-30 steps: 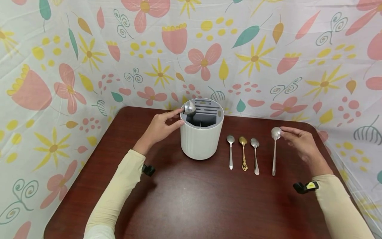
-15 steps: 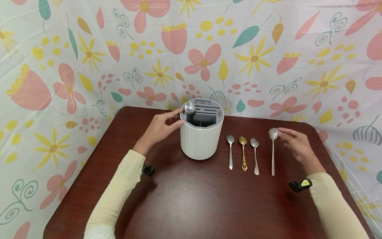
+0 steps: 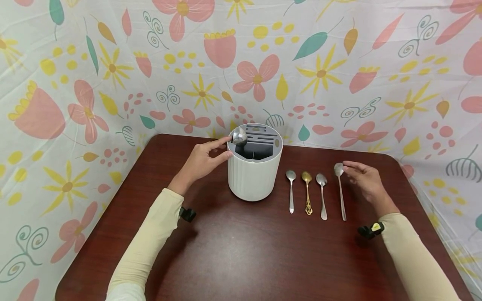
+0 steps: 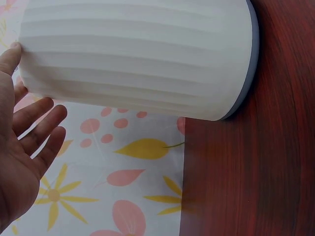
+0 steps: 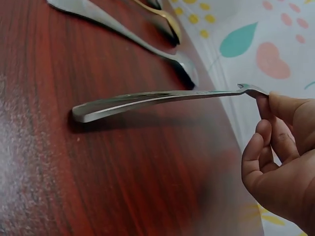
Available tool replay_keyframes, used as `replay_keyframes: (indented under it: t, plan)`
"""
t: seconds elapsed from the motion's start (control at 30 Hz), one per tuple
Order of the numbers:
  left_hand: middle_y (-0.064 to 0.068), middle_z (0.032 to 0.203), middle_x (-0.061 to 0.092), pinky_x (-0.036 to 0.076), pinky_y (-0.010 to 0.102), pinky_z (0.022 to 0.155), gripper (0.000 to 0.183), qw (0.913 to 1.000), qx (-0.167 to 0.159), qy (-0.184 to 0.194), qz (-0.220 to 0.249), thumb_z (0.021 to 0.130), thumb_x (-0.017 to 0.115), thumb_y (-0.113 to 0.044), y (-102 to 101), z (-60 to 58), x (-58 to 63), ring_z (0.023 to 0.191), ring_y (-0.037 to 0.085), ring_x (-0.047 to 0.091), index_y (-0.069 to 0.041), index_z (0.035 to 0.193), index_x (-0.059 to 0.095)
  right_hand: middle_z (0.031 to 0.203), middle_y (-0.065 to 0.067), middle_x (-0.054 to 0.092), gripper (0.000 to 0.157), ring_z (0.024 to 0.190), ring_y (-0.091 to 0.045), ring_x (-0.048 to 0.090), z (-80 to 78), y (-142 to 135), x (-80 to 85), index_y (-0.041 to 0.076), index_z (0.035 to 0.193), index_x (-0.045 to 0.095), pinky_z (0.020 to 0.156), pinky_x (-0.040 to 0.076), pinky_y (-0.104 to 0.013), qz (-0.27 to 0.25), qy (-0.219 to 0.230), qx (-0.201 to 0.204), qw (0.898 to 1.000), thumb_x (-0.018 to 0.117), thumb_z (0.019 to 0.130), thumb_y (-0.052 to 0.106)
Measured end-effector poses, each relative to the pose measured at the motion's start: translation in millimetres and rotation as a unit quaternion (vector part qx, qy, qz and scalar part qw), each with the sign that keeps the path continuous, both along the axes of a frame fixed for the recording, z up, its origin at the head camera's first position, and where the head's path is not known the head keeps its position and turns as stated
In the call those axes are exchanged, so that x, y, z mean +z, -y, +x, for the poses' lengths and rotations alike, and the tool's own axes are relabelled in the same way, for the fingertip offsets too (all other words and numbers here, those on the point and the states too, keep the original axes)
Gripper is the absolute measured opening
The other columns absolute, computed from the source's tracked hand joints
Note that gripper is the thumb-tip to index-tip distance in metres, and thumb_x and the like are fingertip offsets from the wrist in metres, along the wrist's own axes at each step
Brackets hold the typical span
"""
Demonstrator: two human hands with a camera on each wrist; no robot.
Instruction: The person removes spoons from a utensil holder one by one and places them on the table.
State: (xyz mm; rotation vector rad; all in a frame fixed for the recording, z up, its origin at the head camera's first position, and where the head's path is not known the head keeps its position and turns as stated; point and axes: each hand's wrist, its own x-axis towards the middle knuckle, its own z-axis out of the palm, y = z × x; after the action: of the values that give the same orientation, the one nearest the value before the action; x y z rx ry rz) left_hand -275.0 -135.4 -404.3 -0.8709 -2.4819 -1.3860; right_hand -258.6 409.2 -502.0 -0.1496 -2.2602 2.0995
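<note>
My right hand (image 3: 363,177) pinches a silver spoon (image 3: 342,192) by its bowl between thumb and fingertips. In the right wrist view this spoon (image 5: 157,98) slants with its handle end low by the table. Left of it lie a silver spoon (image 3: 322,196), a gold spoon with an ornate handle (image 3: 307,192) and another silver spoon (image 3: 291,192), side by side, bowls away from me. My left hand (image 3: 201,163), fingers loosely extended, touches the rim of a white ribbed utensil holder (image 3: 250,179). Beside its index fingertip a round silver bowl of a utensil (image 3: 239,136) sticks up from the holder; its handle is hidden.
The holder has a grey divided insert (image 3: 265,138) with slots and dark compartments. Everything stands on a dark reddish-brown table (image 3: 233,251). A flower-patterned cloth (image 3: 158,62) hangs close behind the table and along its sides.
My right hand has moved left with the pinched spoon, bringing its bowl nearer the row and tilting it slightly. My left hand and the holder have stayed in place.
</note>
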Motion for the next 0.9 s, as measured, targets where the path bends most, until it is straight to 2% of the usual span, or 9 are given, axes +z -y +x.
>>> replay_keyframes:
  t: [0.2, 0.37, 0.57, 0.77, 0.9]
  plan:
    - [-0.003, 0.134, 0.068, 0.052, 0.039, 0.093, 0.052, 1.0, 0.004, -0.001, -0.007, 0.097, 0.072, -0.042, -0.4, 0.8, 0.6, 0.116, 0.016, 0.065, -0.026, 0.145, 0.061, 0.088, 0.013, 0.072, 0.032, 0.074, -0.003, 0.059, -3.1, 0.8, -8.1, 0.005, 0.127, 0.07, 0.062, 0.052, -0.017, 0.039, -0.004, -0.01, 0.999, 0.072, 0.098, 0.016]
    - [-0.003, 0.134, 0.068, 0.052, 0.04, 0.093, 0.052, 1.0, 0.006, 0.0, -0.007, 0.096, 0.072, -0.042, -0.4, 1.2, 0.7, 0.116, 0.016, 0.064, -0.027, 0.145, 0.061, 0.087, 0.016, 0.071, 0.039, 0.073, -0.003, 0.058, -6.1, 0.2, -11.8, 0.001, 0.132, 0.067, 0.063, 0.052, -0.017, 0.079, 0.0, -0.017, 0.997, 0.072, 0.098, 0.019]
    - [-0.003, 0.136, 0.067, 0.053, 0.043, 0.092, 0.052, 1.0, 0.004, 0.0, -0.007, 0.097, 0.071, -0.043, -0.4, 1.1, 0.9, 0.117, 0.018, 0.064, -0.027, 0.145, 0.06, 0.089, 0.021, 0.071, 0.043, 0.078, 0.0, 0.06, -9.5, 0.0, -14.5, 0.003, 0.134, 0.067, 0.065, 0.052, -0.018, 0.147, 0.008, -0.03, 0.989, 0.072, 0.098, 0.026]
    - [-0.002, 0.136, 0.067, 0.052, 0.039, 0.094, 0.052, 0.9999, 0.005, -0.001, -0.01, 0.097, 0.071, -0.043, -0.7, 0.7, 1.9, 0.118, 0.02, 0.064, -0.028, 0.145, 0.06, 0.094, 0.027, 0.072, 0.047, 0.081, 0.003, 0.064, -8.4, -0.8, -15.6, -0.005, 0.135, 0.062, 0.065, 0.052, -0.018, 0.175, -0.007, -0.006, 0.985, 0.07, 0.1, 0.025]
    - [-0.004, 0.137, 0.066, 0.052, 0.039, 0.094, 0.052, 0.9999, 0.005, 0.003, -0.01, 0.097, 0.071, -0.043, -0.9, 0.8, 1.7, 0.118, 0.019, 0.064, -0.028, 0.145, 0.06, 0.094, 0.027, 0.072, 0.047, 0.081, 0.004, 0.065, -6.8, -0.4, -15.7, -0.006, 0.134, 0.061, 0.066, 0.051, -0.019, 0.183, -0.011, 0.008, 0.983, 0.069, 0.1, 0.024]
